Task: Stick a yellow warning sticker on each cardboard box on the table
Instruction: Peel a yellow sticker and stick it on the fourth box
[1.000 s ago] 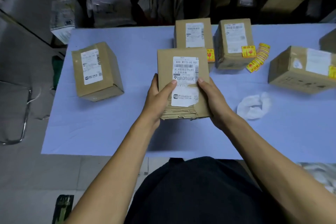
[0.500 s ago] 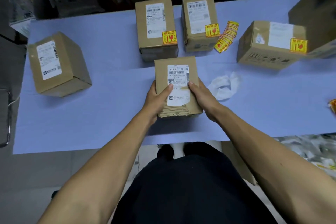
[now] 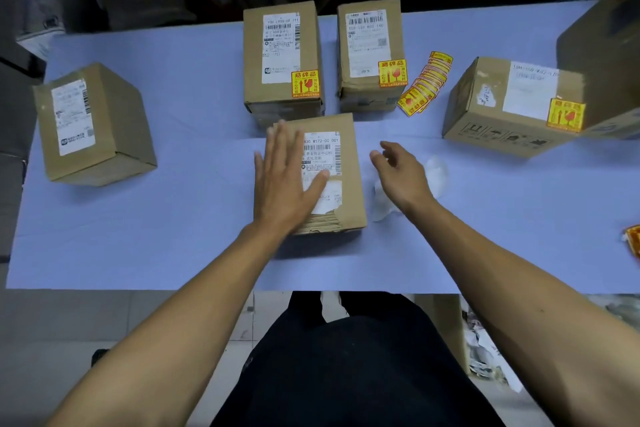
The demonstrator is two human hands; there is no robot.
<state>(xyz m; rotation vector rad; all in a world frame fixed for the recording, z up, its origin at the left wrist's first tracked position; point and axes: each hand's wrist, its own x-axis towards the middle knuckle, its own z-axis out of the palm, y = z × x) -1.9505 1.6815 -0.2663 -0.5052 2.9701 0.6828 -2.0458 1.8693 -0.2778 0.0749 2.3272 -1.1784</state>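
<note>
A small cardboard box [image 3: 346, 163] with a white shipping label lies in the middle of the blue table [image 3: 173, 225]. My left hand [image 3: 285, 180] rests flat on its top, fingers straight. My right hand [image 3: 398, 173] hovers just right of the box, fingers loosely spread, holding nothing. A fanned stack of yellow warning stickers [image 3: 426, 85] lies behind it. Three boxes carry a yellow sticker: the back middle box [image 3: 280, 55], the one to its right [image 3: 369, 52] and the right-hand box [image 3: 512, 107]. The box at the left [image 3: 93, 125] shows none.
Crumpled white backing paper [image 3: 436, 173] lies under my right hand. A large box [image 3: 609, 55] stands at the right edge, and an orange scrap [image 3: 633, 239] sits at the table's right. Bags and cartons crowd the dark area behind the table.
Both hands have let go of the middle box's sides. The left hand now lies flat on top, and the right hand has moved off to the right.
</note>
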